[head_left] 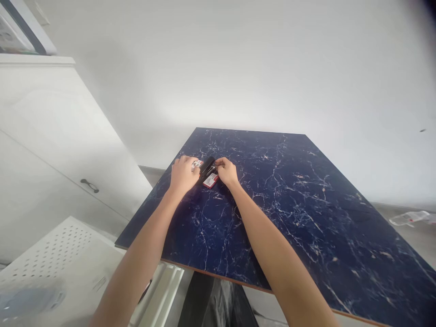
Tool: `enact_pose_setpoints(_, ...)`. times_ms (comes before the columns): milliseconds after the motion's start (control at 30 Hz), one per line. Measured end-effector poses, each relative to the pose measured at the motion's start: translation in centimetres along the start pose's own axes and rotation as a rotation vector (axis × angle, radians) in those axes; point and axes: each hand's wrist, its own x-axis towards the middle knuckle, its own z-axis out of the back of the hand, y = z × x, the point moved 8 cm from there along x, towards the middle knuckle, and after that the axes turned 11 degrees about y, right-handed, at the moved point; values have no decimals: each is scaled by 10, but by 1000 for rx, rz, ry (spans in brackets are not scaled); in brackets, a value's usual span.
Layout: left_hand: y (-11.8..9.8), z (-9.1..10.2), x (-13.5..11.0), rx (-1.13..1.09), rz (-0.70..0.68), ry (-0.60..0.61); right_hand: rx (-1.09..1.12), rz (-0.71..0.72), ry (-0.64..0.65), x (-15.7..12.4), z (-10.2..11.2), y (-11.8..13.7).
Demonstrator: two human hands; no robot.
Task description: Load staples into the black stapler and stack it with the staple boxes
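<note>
A black stapler stands at an angle on the dark blue marble-patterned table top, between my two hands. My right hand is at its right side, with the fingertips pinching its upper end. Just below it lies a small red and white box, partly under the stapler. My left hand is curled at the stapler's left, against a small white printed item. Whether that hand grips the item is hard to tell.
A white cabinet door with a dark handle stands left of the table, above a white perforated panel. A white wall rises behind. Crumpled clear plastic lies on the floor at right, and dark plastic sheeting hangs below the table's near edge.
</note>
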Motion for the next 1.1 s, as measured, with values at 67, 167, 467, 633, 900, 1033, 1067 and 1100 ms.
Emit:
enact_pose_setpoints(67, 23, -11, 5, 3, 91, 97, -11, 4, 7, -1, 0, 3)
enact_pose_setpoints(167, 41, -31, 10, -61, 132, 257, -28, -1, -55, -4, 7, 7)
enact_pose_setpoints(467, 33, -51, 17, -202, 17, 306, -41, -100, -207, -15, 24, 11)
enact_pose_setpoints(633, 30, -34, 17, -194, 37, 225, -41, -111, -219, -15, 26, 10)
enact_pose_setpoints(900, 14, -33, -6, 15, -154, 687, -77, -92, -198, -12, 24, 9)
enact_pose_setpoints(1033, 19, -33, -7, 5, -135, 695, -111, -86, -190, -12, 23, 11)
enact_pose_setpoints(1067, 21, -34, -6, 0, -112, 693, -118, -86, -188, -12, 23, 11)
enact_pose_setpoints(1100, 22, -34, -6, 0, -90, 690, -125, -83, -185, -11, 22, 12)
